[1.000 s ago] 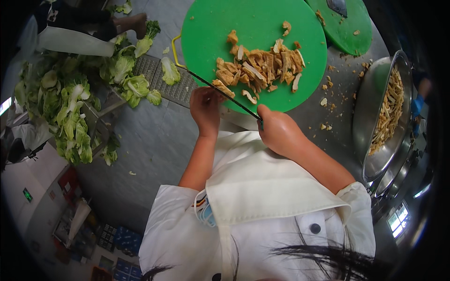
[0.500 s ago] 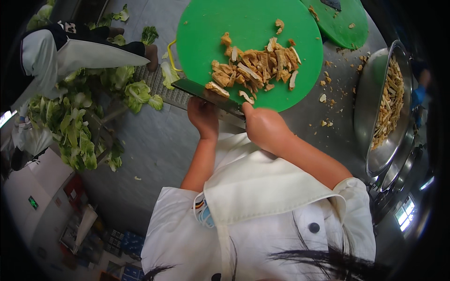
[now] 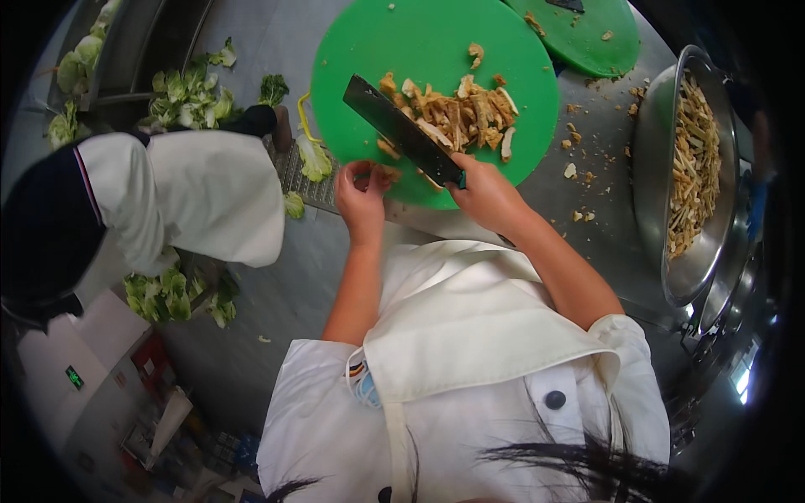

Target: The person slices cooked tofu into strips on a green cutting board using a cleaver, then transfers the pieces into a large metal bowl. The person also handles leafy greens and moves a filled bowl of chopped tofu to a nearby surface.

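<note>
My right hand [image 3: 489, 198] is closed round the handle of a cleaver [image 3: 401, 128]. Its broad dark blade slants up to the left over the round green cutting board [image 3: 352, 50]. Beyond the blade lies a heap of golden-brown food strips [image 3: 466, 111] with pale insides; the blade hides part of it. At the board's near left edge my left hand [image 3: 360, 201] is closed, a small brown food piece [image 3: 386, 174] between its fingertips. Another brown piece [image 3: 387, 149] rests on the board between the blade and that hand.
A steel bowl [image 3: 652, 184] of cut strips stands at right, crumbs [image 3: 575, 171] scattered beside it. Another green board [image 3: 599, 46] lies far right. At left a co-worker [image 3: 193, 184] in white bends over leafy greens [image 3: 180, 96]. A yellow handle [image 3: 303, 117] sits beside the board.
The cleaver has swung away from my left hand, its tip now farther over the board. A brown piece now shows in my left fingers. The co-worker has moved closer on the left.
</note>
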### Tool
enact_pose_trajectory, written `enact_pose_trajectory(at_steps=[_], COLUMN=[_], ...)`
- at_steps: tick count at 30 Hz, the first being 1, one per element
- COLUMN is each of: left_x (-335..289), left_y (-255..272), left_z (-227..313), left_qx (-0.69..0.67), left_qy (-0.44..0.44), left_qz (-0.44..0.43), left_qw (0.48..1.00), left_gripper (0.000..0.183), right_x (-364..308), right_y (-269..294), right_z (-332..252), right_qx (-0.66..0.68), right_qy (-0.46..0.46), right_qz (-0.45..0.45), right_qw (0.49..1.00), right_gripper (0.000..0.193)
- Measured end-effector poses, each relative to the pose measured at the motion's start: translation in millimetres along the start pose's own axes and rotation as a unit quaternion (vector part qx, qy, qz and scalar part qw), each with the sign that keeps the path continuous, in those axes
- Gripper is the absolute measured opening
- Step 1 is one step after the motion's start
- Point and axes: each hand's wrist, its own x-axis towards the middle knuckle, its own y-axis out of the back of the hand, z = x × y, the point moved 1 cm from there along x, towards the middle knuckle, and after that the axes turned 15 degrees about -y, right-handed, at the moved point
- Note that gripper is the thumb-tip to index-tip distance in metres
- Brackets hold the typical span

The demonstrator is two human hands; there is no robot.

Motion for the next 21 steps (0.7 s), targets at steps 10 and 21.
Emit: enact_pose_trajectory(at_steps=[10, 21], left_x=[51.2, 59.9], left_y=[-45.1, -88.3], left_z=[-5.3, 97.8], left_qx=[-0.001, 0.222], left_qy=[-0.081, -0.336], left_qz=[-0.095, -0.196], left_qw=[0.992, 0.894], left_gripper=[0.017, 0.009], right_x=[-61.5, -154.7], right_y=[66.1, 27.1], right_z=[66.4, 194.5], right_qx=[0.151, 0.216], right_qy=[-0.068, -0.161], right_qz=[0.156, 0.211], right_qw=[0.974, 0.94], right_gripper=[0.016, 0.017])
